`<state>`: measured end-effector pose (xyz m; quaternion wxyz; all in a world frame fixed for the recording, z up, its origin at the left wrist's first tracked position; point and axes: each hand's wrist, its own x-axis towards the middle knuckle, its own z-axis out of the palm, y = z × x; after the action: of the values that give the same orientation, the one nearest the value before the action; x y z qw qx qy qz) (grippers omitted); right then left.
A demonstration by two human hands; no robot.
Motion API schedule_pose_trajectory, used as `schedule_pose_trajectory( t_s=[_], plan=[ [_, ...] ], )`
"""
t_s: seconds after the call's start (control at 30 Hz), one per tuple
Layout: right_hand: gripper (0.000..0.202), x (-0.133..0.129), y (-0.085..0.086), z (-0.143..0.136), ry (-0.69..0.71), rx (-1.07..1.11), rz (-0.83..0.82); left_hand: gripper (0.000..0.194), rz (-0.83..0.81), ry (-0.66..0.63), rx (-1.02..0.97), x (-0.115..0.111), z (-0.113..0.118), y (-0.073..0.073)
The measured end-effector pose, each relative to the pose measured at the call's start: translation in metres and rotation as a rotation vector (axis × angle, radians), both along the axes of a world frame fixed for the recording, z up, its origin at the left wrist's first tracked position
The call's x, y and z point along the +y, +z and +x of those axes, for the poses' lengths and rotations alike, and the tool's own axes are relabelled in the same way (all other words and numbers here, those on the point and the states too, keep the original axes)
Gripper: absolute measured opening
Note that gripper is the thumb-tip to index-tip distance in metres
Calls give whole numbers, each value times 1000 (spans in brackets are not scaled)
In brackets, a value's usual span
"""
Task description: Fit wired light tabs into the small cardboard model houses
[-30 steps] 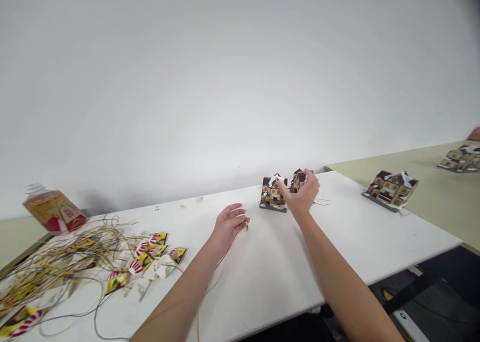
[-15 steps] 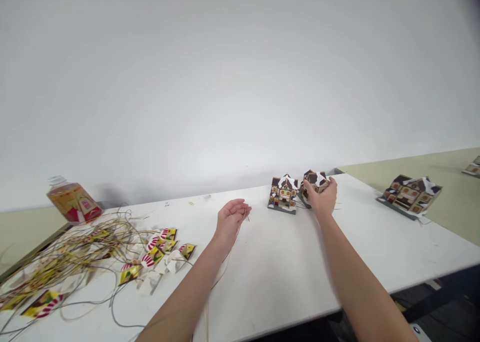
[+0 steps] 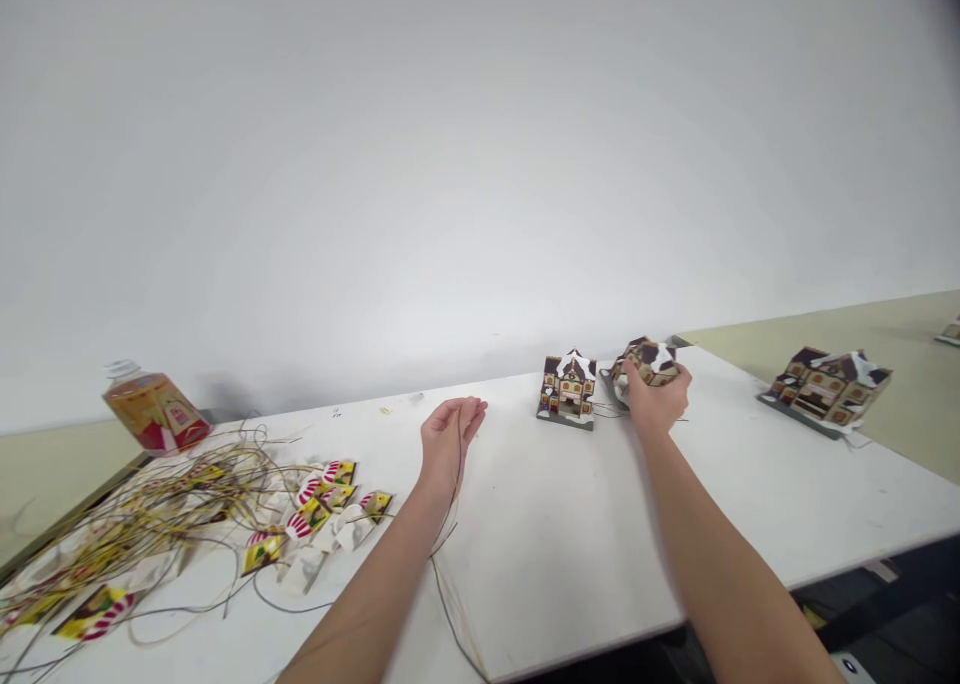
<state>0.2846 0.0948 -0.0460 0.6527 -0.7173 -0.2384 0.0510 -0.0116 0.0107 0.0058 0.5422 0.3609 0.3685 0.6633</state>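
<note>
My left hand (image 3: 450,444) is closed above the middle of the white table, its fingers pinched on thin wires (image 3: 454,509) that run down past the wrist to the front edge. My right hand (image 3: 657,394) is wrapped round a small model house (image 3: 651,356) with a dark, snow-patched roof, which looks tilted near the back of the table. Its front is partly hidden by the fingers. Just left of it, a second model house (image 3: 568,392) stands upright on a grey base, touched by neither hand.
A tangle of wires (image 3: 187,494) with several yellow, red-and-white striped pieces (image 3: 307,517) covers the table's left side. Behind it a bottle of amber liquid (image 3: 156,409) leans. Another model house (image 3: 829,389) sits at the right. A pale wall (image 3: 480,164) rises behind the table.
My right hand has shifted slightly right with the model house, which now tilts more. My left hand has moved a little left, its fingers closing together and the wires swinging.
</note>
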Motion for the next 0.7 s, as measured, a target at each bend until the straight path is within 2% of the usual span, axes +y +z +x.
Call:
schedule_pose_trajectory(
  t_s=[0.17,0.27,0.33,0.5,0.6,0.7],
  plan=[
    [80,7,5,12,-220,283,406,40,-42,14,-109,2,-5,1],
    [67,6,16,16,-189,308,598,41,-43,64,-105,3,-5,-1],
    [62,2,25,11,-49,321,681,40,-30,113,-66,5,-5,-3],
    [63,-17,44,-34,488,310,750,36,26,231,3,7,-5,-8],
    [60,-31,48,-63,797,306,687,35,85,297,55,6,-6,-8],
    [62,-45,50,-77,1039,276,578,32,222,373,269,3,-5,-7]
  ],
)
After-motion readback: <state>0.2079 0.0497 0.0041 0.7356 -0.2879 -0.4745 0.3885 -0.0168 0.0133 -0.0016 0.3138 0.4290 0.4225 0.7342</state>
